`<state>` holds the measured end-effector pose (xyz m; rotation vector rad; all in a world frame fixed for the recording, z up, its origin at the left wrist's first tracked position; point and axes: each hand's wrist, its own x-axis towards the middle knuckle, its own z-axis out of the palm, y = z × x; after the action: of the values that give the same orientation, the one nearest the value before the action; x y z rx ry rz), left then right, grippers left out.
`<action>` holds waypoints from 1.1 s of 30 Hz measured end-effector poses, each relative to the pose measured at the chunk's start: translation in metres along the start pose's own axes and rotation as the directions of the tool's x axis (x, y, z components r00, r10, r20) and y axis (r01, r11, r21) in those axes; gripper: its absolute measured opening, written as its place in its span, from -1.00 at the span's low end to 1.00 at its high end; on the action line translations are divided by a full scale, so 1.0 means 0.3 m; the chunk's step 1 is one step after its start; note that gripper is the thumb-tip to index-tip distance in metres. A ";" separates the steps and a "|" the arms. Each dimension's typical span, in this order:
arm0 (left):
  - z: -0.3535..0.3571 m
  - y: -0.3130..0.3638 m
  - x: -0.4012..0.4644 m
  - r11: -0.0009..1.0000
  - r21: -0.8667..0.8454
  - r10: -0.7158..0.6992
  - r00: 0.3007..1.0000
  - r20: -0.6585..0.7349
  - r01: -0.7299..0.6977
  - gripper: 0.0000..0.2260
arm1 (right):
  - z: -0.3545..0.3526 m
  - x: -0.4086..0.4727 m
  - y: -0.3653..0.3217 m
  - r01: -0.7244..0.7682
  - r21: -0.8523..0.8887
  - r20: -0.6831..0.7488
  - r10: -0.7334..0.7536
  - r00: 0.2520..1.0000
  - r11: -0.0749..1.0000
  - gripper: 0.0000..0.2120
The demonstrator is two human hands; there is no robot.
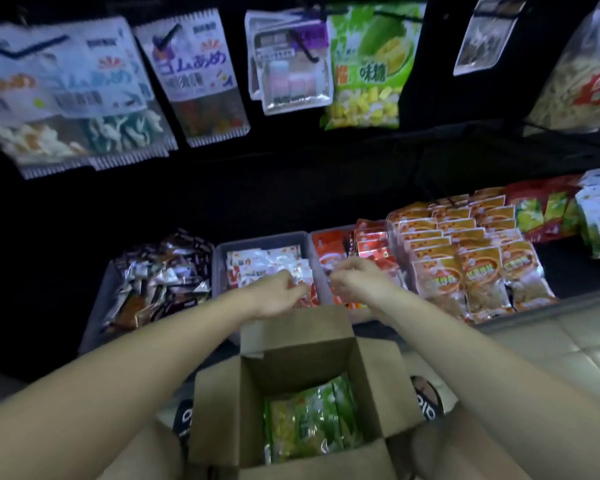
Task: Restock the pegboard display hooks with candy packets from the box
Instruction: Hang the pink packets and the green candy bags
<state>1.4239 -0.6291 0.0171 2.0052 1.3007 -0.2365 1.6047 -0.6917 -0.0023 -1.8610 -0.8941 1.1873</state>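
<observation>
An open cardboard box (222, 403) stands low in the middle with green and yellow candy packets (312, 420) inside. Both of my arms reach over it to the shelf bins. My left hand (278, 292) pinches a white-and-red packet (300, 273) in the middle grey bin (219, 268). My right hand (357, 280) hovers with curled fingers at the wall between two bins; blur hides whether it holds anything. On the dark pegboard above, a matching green packet (371, 64) hangs on a hook.
More packets hang on hooks: white ones at left (194, 74), a clear pack (291, 67), and large bags at right (575, 74). The shelf holds silver packets (160, 282), red ones (371, 247) and orange rows (471, 251). Tiled floor (551, 344) lies at right.
</observation>
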 end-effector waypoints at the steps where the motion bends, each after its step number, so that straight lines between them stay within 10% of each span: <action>1: 0.044 -0.057 -0.018 0.999 0.049 0.009 1.000 0.027 -0.011 -0.46 | 0.044 -0.017 0.046 -0.039 -0.058 0.073 0.043 0.996 0.998 -0.91; 9: 0.235 -0.351 -0.037 0.967 0.244 0.042 0.992 0.121 -0.071 -0.39 | 0.307 -0.024 0.368 -0.004 -0.640 0.387 0.327 0.862 0.768 -0.58; 17: 0.310 -0.471 0.038 0.926 0.351 0.067 0.974 0.214 -0.141 -0.24 | 0.413 0.119 0.638 0.110 -0.892 0.325 0.453 0.830 0.439 -0.26; 33: 0.371 -0.491 0.049 0.906 0.399 0.055 0.974 0.220 -0.141 -0.05 | 0.509 0.286 0.977 0.275 -0.954 0.213 0.380 0.900 -0.116 0.05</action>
<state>1.3298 -0.6578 -0.1398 2.3167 1.0776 -0.7024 1.5384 -0.7272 -0.3354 -2.8028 -2.6729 0.8909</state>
